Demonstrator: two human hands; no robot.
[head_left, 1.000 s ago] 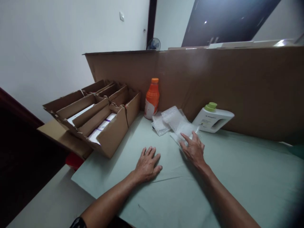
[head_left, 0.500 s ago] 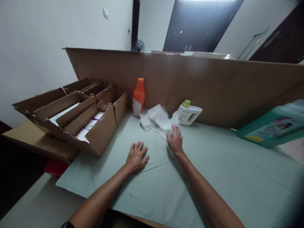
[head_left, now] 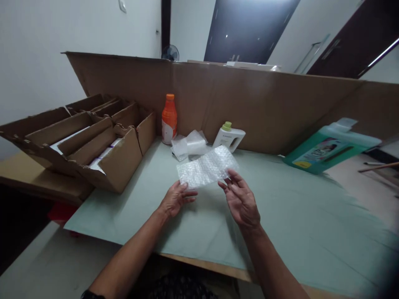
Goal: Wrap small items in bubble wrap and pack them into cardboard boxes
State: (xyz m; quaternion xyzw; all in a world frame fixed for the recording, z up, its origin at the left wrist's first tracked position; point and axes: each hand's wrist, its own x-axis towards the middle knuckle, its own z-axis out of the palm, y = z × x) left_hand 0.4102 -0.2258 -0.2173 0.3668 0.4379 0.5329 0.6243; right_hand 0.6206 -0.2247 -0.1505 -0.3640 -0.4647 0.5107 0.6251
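Note:
A rectangular piece of clear bubble wrap point(head_left: 207, 167) is stretched between my two hands, above the table. My left hand point(head_left: 175, 199) pinches its lower left corner between thumb and fingers. At the right end, my right hand point(head_left: 242, 200) grips the edge with thumb and forefinger, the palm turned partly up. Behind it lie more crumpled bubble wrap pieces point(head_left: 191, 142) on the table. A white bottle with a green cap point(head_left: 228, 137) stands just past the sheet, and an orange bottle point(head_left: 169, 120) is to its left.
At the left stands a divided cardboard box point(head_left: 124, 162) with white packets in some compartments. A cardboard panel point(head_left: 262, 108) runs along the back of the table point(head_left: 280, 216). A large jug of green liquid point(head_left: 327, 149) is at the right edge.
My right hand has lifted one bubble wrap piece off the pile and brought it nearer. My left hand, flat on the table before, now holds its other end. The view has shifted right.

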